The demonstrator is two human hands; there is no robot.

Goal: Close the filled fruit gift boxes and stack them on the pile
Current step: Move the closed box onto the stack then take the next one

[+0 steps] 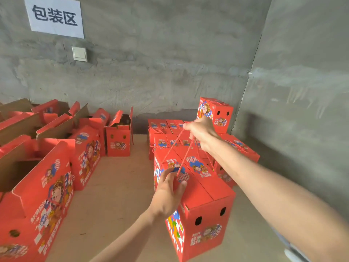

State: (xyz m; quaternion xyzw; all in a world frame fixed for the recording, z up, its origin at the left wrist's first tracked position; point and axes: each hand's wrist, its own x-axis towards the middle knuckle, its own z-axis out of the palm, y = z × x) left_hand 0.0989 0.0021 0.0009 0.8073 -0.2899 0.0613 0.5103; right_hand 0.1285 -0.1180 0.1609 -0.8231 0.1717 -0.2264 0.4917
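Rough grey concrete walls [170, 63] are meeting in a corner at the right, and a white paper sign [54, 17] is hanging high on the left, reading "包装区" in dark brush-like characters above a square white wall switch [79, 53]. A pale tan board floor [117, 176] is running between two groups of cartons. Along the left, open red cardboard boxes [37, 195] are standing with flaps raised and showing plain brown corrugated insides; their glossy printed sides are carrying a cartoon figure, blue and white checks, and white letters reading "FRESH FRUIT". Their insides are lying in shadow. One open box at the back [118, 142] is showing something dark and yellowish inside, too small to tell. Toward the corner, a pile of closed red boxes [166, 129] is sitting in tight rows, with a single box [217, 114] standing on top of it. Just in front of this pile, a closed red cardboard gift box [207, 197] is hanging tilted, its end face showing two oval black holes [198, 221]; its bottom is running out of view, so floor contact cannot be told. The right hand [202, 133] is curling its fingers tightly around the twisted red rope handle [175, 142], pulling it taut above the lid. The left hand [166, 195] is lying with straight fingers against the box's upper left side, thumb resting over the top edge.
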